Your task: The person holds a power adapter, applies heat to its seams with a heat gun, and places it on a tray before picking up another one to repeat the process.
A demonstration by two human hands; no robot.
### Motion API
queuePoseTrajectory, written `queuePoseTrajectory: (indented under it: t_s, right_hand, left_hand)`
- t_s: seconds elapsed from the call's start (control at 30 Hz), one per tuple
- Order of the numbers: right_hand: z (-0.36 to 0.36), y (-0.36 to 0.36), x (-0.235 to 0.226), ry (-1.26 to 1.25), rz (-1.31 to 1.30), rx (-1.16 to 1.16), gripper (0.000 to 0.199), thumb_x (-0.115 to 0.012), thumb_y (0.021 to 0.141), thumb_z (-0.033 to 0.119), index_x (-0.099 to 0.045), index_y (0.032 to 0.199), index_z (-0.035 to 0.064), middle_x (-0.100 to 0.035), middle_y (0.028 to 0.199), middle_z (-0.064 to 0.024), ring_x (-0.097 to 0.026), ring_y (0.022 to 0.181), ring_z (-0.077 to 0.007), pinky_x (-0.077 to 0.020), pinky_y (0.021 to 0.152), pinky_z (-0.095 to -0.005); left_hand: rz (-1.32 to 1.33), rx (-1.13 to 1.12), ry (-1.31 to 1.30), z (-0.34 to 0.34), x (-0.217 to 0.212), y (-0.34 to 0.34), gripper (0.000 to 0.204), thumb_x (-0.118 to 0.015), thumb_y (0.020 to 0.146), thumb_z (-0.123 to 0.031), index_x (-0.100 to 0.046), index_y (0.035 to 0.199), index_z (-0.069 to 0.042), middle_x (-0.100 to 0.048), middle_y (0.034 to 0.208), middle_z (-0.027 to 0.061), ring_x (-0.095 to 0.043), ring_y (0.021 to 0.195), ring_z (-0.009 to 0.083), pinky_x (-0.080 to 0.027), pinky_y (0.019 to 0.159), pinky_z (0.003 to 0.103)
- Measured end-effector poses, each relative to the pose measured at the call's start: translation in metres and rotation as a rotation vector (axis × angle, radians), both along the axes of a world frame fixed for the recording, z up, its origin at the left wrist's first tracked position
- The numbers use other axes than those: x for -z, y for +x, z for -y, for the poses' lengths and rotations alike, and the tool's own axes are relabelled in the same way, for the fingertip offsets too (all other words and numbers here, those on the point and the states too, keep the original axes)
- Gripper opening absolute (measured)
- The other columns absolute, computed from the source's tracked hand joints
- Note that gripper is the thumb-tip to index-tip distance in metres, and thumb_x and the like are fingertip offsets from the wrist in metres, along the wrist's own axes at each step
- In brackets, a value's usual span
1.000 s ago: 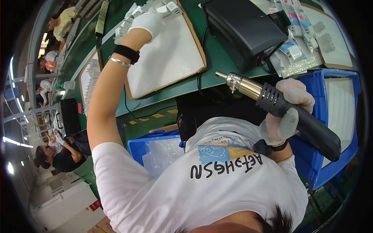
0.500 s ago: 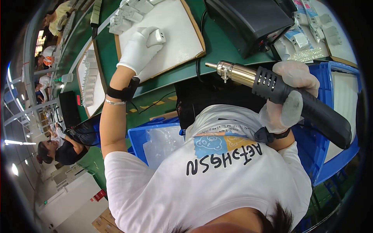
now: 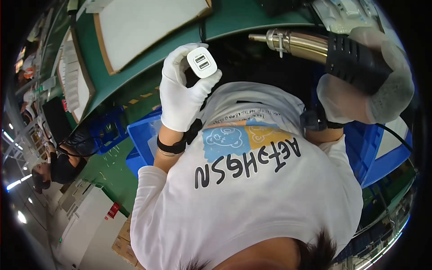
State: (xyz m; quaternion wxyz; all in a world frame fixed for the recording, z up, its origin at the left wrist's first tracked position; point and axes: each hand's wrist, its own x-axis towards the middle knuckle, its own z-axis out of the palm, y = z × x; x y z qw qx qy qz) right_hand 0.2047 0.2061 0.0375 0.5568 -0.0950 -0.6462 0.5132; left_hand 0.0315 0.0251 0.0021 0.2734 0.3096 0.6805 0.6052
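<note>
Between the thumb and fingers of my white-gloved left hand (image 3: 182, 92) is a small white dual-port USB charger (image 3: 202, 63). Its face with the two slots is turned up toward me, and it is held above my lap, off the bench. My right hand (image 3: 366, 83), in a pale translucent glove, is wrapped round the black body of a hot air gun (image 3: 330, 51). The gun's metal nozzle points left, toward the charger but well apart from it. The rear of the gun's handle is hidden behind my hand.
A white board with brown edges (image 3: 139, 29) lies on the green bench (image 3: 175, 56). White parts stand in a tray (image 3: 74, 76) at the left. Blue bins (image 3: 144, 135) flank me on both sides, and a black cable (image 3: 396, 137) hangs at the right. A person (image 3: 67, 168) sits far left.
My left hand has lifted the charger off the white board and brought it nearer, turning its slots up. The hot air gun has moved up and to the right in view.
</note>
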Motion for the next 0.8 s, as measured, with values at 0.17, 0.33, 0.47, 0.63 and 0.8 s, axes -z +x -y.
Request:
queuePoseTrajectory:
  t_s: [0.17,0.33,0.47,0.63,0.8]
  right_hand:
    - [-0.004,0.011,0.008,0.043,0.061,-0.148,0.032,-0.058,0.080,0.023,-0.049,0.100,-0.0007,-0.059,0.081,-0.0144,-0.058,0.062,-0.0180,-0.0471,0.055,-0.0248]
    - [-0.012,0.010,0.012,0.091,0.081,-0.259,0.033,-0.059,0.080,0.018,-0.048,0.104,-0.0013,-0.060,0.083,-0.0137,-0.060,0.062,-0.0177,-0.0483,0.053,-0.0237]
    - [-0.020,0.004,0.009,0.573,0.128,-0.149,0.030,-0.059,0.082,0.019,-0.049,0.105,0.0008,-0.060,0.088,-0.0145,-0.061,0.069,-0.0177,-0.0500,0.059,-0.0238]
    - [-0.021,0.007,0.001,0.107,0.337,-0.580,0.029,-0.057,0.084,0.021,-0.049,0.105,0.0016,-0.060,0.091,-0.0149,-0.060,0.067,-0.0182,-0.0482,0.059,-0.0238]
    - [-0.021,-0.007,0.020,0.682,0.170,-0.026,0.033,-0.055,0.084,0.022,-0.049,0.109,0.0018,-0.060,0.092,-0.0144,-0.060,0.065,-0.0192,-0.0466,0.058,-0.0259]
  left_hand:
    - [-0.054,0.007,-0.037,0.006,0.012,0.013,0.054,-0.071,0.065,0.005,-0.044,0.111,-0.004,-0.055,0.110,0.0090,-0.053,0.096,0.0148,-0.044,0.085,0.027]
    - [0.002,-0.017,-0.006,0.004,0.015,0.020,0.054,-0.071,0.065,0.006,-0.044,0.110,-0.004,-0.055,0.109,0.0089,-0.054,0.094,0.0148,-0.044,0.084,0.027]
    - [0.000,-0.041,-0.002,0.005,0.016,0.021,0.054,-0.072,0.065,0.005,-0.044,0.110,-0.004,-0.054,0.109,0.0089,-0.054,0.094,0.0148,-0.044,0.084,0.028]
    - [-0.009,-0.048,0.010,0.008,0.016,0.014,0.055,-0.072,0.065,0.005,-0.043,0.110,-0.005,-0.054,0.110,0.0088,-0.053,0.095,0.0147,-0.044,0.085,0.028]
    - [0.016,-0.018,-0.016,0.006,0.015,0.006,0.056,-0.072,0.064,0.005,-0.043,0.110,-0.005,-0.054,0.110,0.0085,-0.053,0.095,0.0147,-0.043,0.086,0.028]
